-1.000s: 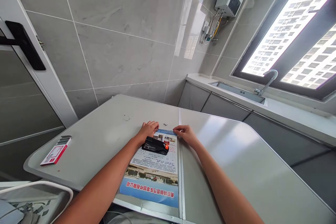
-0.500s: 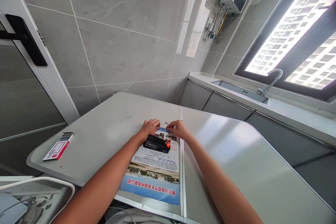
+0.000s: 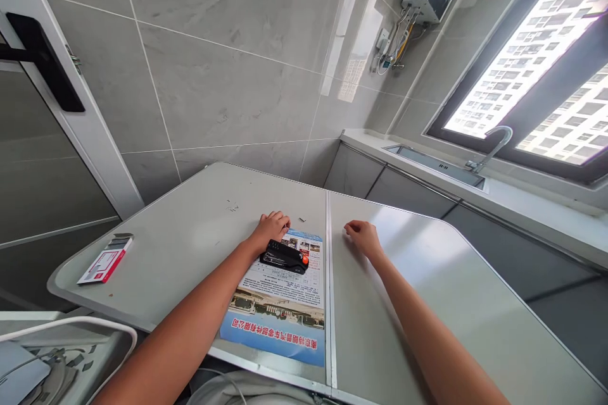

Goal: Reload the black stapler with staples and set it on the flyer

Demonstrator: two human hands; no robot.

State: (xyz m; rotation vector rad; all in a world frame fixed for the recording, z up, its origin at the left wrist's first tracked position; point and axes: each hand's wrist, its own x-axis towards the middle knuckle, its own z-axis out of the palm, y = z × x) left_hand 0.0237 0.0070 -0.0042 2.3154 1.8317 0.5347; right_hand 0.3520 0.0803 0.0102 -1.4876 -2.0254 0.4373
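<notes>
A printed sheet (image 3: 280,294) with a blue band and red lettering lies on the table, upside down to me. On it rests a black stapler (image 3: 284,257) with an orange tip at its right end. At the sheet's far left corner is my left hand (image 3: 272,230), its fingers curled over the edge just beyond the stapler. Off to the right, past the table's seam, my right hand (image 3: 365,237) hovers near the surface with fingertips pinched together. Whether anything is between them is too small to tell. A tiny staple-like bit (image 3: 303,220) lies beyond the sheet.
More tiny bits (image 3: 232,206) are scattered at the table's far left. A red and white box (image 3: 105,261) lies by the left edge. A metal seam (image 3: 331,304) divides the tabletop (image 3: 418,304). Behind at right runs a counter with a sink and faucet (image 3: 494,145).
My right hand has left the sheet's far edge and moved right, across the seam. My left hand, the stapler and the sheet stay in nearly the same place.
</notes>
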